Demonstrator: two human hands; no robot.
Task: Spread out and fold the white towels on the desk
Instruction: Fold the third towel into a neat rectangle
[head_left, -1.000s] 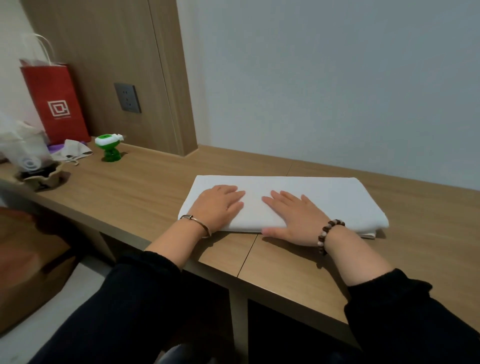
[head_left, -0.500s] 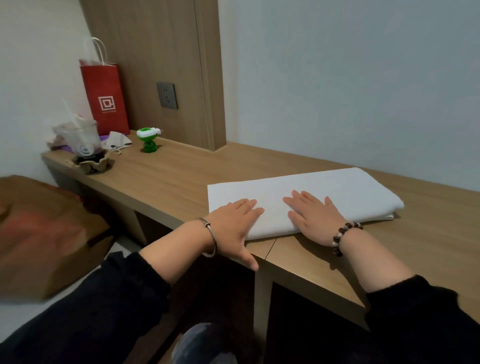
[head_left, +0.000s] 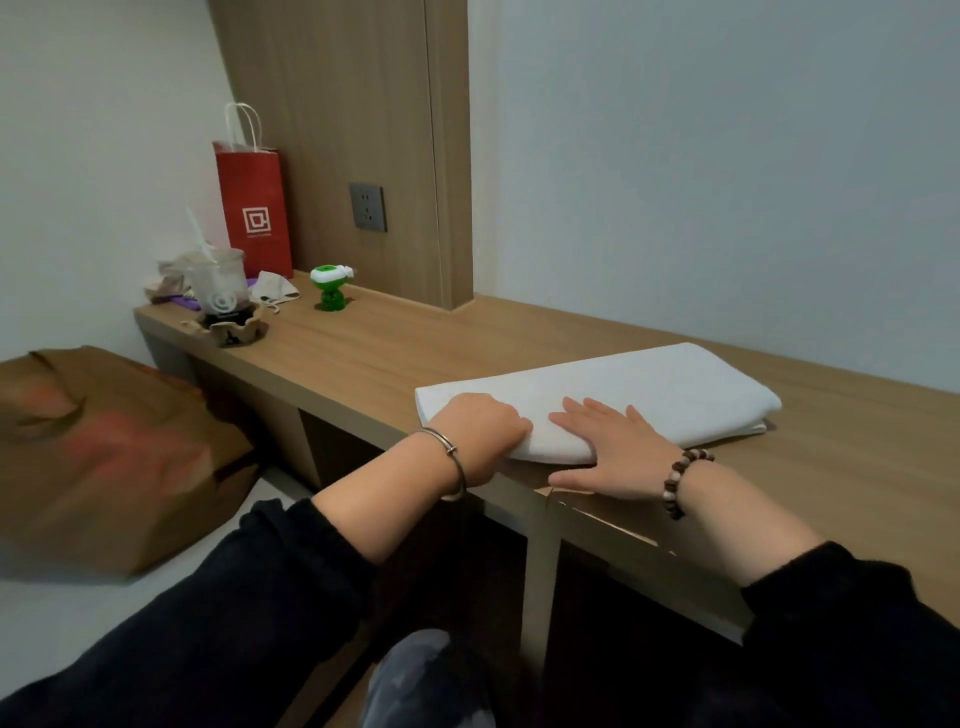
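A pale wall (head_left: 727, 156) and a wood panel (head_left: 337, 130) are backed by a long wooden bench (head_left: 363, 364), and a brown bag (head_left: 104, 457) is seen on the floor at the left. A folded white towel (head_left: 649, 395) is laid at the bench's near edge, right of centre; its near left corner is gripped by the left hand (head_left: 480, 434) with curled fingers (head_left: 511, 423), while the right hand (head_left: 613, 452) is pressed flat on it, fingers (head_left: 582, 415) straight and spread. A red paper bag (head_left: 254, 208), a plastic cup (head_left: 218, 280) and a green toy (head_left: 331, 288) are stood at the far left end.
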